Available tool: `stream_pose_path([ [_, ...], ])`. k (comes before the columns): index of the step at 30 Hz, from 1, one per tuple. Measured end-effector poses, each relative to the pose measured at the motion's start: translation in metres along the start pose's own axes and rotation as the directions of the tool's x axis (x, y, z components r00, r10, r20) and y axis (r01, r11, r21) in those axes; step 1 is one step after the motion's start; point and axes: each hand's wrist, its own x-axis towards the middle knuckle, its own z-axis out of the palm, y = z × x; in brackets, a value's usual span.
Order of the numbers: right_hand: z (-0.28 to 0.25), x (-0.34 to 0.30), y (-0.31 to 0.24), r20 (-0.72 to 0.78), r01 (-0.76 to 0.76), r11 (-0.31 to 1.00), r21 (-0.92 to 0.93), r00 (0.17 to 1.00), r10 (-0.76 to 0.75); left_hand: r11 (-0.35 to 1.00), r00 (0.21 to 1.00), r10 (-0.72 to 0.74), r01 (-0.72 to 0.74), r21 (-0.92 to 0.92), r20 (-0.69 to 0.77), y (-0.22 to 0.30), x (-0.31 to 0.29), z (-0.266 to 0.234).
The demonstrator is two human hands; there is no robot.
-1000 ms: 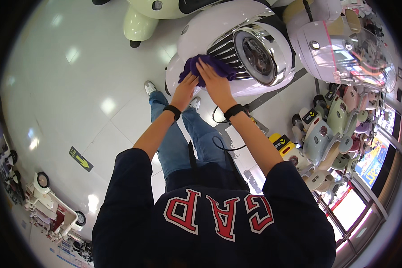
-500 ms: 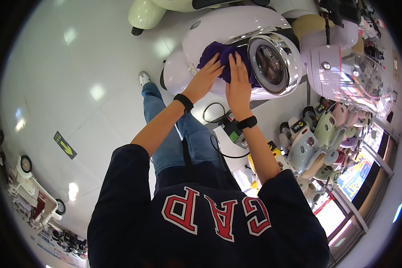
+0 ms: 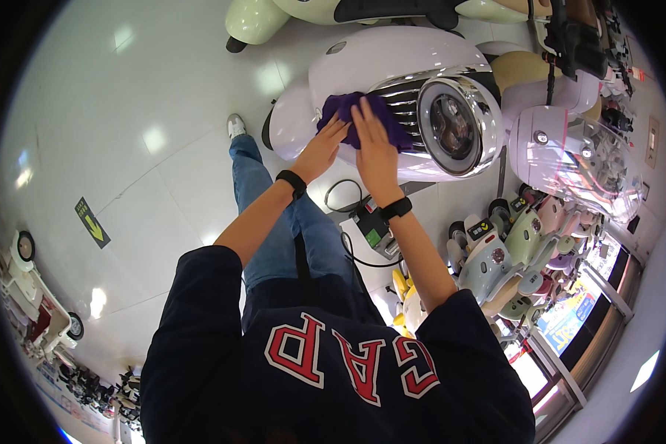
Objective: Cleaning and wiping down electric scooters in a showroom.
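A pale pink scooter [image 3: 392, 52] stands in front of me, with a round chrome-ringed headlight [image 3: 451, 126] and a dark slatted grille [image 3: 404, 103] beside it. Against its front panel, left of the grille, lies a bunched purple cloth [image 3: 391, 129]. My left hand [image 3: 323, 148] rests its outstretched fingers on the cloth's near left edge. Close to its right, my right hand [image 3: 374, 152] lies on the cloth with long, straight fingers. Both palms are turned away, so whether any cloth is pinched beneath them is hidden. A black band sits on each wrist.
A pale green scooter [image 3: 259, 22] stands beyond the pink one. A clear windshield [image 3: 607, 159] juts out at the right. By my legs is a box-shaped device [image 3: 374, 226] with a black cable. Several small scooters [image 3: 488, 259] crowd the right side. A floor arrow sign [image 3: 92, 222] lies left.
Both hands and the purple cloth have slid left, away from the headlight, and more of the slatted grille now shows. The whole view has also shifted slightly.
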Motion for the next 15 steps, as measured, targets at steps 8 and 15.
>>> stream_pose_path([
  [8,-0.031,0.024,-0.008,-0.153,-0.111,0.991,0.077,0.981,0.122,0.971,0.97,0.234,-0.236,-0.024,-0.067,0.024,0.065,-0.029],
  [15,-0.019,0.066,-0.006,-0.086,-0.074,0.996,0.049,0.993,0.078,0.995,0.991,0.059,-0.068,-0.074,-0.123,-0.004,0.065,-0.028],
])
